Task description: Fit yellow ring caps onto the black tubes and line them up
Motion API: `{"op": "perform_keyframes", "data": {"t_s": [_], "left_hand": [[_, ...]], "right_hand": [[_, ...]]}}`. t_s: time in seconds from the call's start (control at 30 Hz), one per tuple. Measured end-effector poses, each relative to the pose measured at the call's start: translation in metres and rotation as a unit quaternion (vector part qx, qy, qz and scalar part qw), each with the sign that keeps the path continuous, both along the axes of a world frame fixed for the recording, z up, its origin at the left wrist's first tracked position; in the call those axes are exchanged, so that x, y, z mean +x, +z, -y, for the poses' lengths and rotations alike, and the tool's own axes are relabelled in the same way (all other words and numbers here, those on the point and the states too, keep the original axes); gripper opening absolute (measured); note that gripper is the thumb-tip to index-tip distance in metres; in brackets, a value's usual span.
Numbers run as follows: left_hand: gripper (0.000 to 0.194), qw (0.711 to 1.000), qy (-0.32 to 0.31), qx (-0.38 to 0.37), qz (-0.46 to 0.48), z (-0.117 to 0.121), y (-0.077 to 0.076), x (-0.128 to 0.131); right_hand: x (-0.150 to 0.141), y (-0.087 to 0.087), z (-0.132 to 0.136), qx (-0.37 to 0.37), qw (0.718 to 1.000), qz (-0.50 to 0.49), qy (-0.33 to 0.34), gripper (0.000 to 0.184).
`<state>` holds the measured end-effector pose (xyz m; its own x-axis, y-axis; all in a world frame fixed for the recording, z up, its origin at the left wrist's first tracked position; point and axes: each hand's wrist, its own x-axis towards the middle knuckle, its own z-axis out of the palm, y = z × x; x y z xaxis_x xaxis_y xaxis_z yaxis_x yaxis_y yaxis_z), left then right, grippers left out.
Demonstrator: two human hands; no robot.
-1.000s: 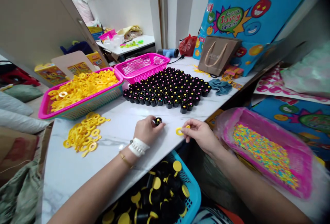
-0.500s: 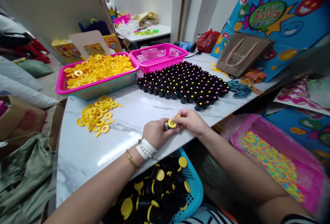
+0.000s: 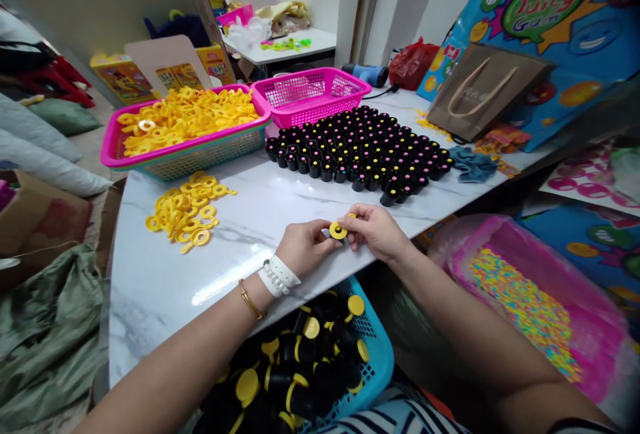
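My hands meet above the white marble table (image 3: pixel 150 301). My left hand (image 3: pixel 305 247) grips a small black cap, mostly hidden by my fingers. My right hand (image 3: pixel 375 233) pinches a yellow plastic ring (image 3: pixel 338 231), which sits against the cap's end. Beyond them, many black caps with coloured dots (image 3: pixel 350 154) stand upright in a dense block. A loose pile of yellow rings (image 3: pixel 187 211) lies to the left of my hands. More rings fill a pink-rimmed basket (image 3: pixel 210 154). Below the table edge, a blue mesh basket (image 3: pixel 380 347) holds black caps with yellow rings (image 3: pixel 305 361).
A pink tray of multicoloured small pieces (image 3: pixel 520 314) sits low on the right. Behind the caps stand a pink mesh basket (image 3: pixel 310 94), a brown paper bag (image 3: pixel 480 91) and a red plastic bag (image 3: pixel 413 64). A crumpled blue cloth (image 3: pixel 473 166) lies at the table's right.
My hands have come together from apart, bringing the yellow ring from my right hand onto the black cap in my left. The view has also shifted slightly right and tilted.
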<state>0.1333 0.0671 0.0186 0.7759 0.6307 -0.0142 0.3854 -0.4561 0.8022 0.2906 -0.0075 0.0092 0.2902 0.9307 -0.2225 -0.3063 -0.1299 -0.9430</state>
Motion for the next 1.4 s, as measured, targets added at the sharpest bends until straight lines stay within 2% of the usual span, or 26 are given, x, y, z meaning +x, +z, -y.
{"op": "perform_keyframes", "data": {"t_s": [0.27, 0.37, 0.53, 0.77, 0.87, 0.93, 1.0, 1.1, 1.17, 1.23, 1.3, 1.4], "left_hand": [[0.031, 0.997, 0.024, 0.078, 0.012, 0.005, -0.009, 0.001], [0.031, 0.995, 0.011, 0.1, 0.01, 0.005, -0.009, 0.0], [0.021, 0.996, -0.003, 0.091, 0.004, 0.002, -0.007, -0.002], [0.022, 0.996, 0.001, 0.087, -0.005, 0.002, -0.007, -0.001], [0.019, 0.997, 0.003, 0.083, -0.003, 0.003, -0.005, -0.003], [0.02, 0.999, -0.003, 0.04, 0.005, 0.002, -0.002, -0.004], [0.024, 0.998, 0.004, -0.053, 0.014, 0.0, 0.002, -0.003], [0.03, 0.979, 0.032, -0.201, 0.02, -0.004, 0.003, 0.001], [0.027, 0.97, 0.039, -0.238, 0.02, -0.003, 0.002, 0.004], [0.028, 0.978, 0.046, -0.204, 0.024, 0.001, 0.0, 0.004], [0.027, 0.991, 0.063, -0.111, 0.037, 0.008, -0.003, 0.002], [0.031, 0.996, 0.071, 0.022, 0.055, 0.015, -0.008, -0.002]], "right_hand": [[0.001, 0.002, 0.002, -0.009, 1.0, -0.012, 0.003, 0.035], [0.003, 0.003, 0.003, -0.019, 1.0, -0.022, 0.008, 0.034], [0.002, 0.003, 0.001, -0.038, 0.999, 0.024, 0.03, 0.031], [-0.006, 0.0, -0.002, -0.024, 0.997, 0.074, -0.025, 0.034], [-0.007, 0.0, -0.001, -0.017, 0.997, 0.075, -0.011, 0.037], [-0.008, 0.001, 0.0, -0.016, 0.997, 0.08, 0.004, 0.038], [-0.008, 0.002, 0.0, -0.02, 0.996, 0.086, 0.008, 0.038], [-0.008, 0.001, 0.001, -0.029, 0.995, 0.091, 0.005, 0.04], [-0.007, -0.001, 0.001, -0.023, 0.995, 0.093, 0.0, 0.041], [-0.008, -0.002, 0.002, -0.016, 0.995, 0.093, -0.005, 0.041], [-0.011, -0.002, 0.004, -0.011, 0.995, 0.1, -0.007, 0.04], [-0.015, -0.003, 0.008, 0.008, 0.99, 0.139, -0.021, 0.037]]}}
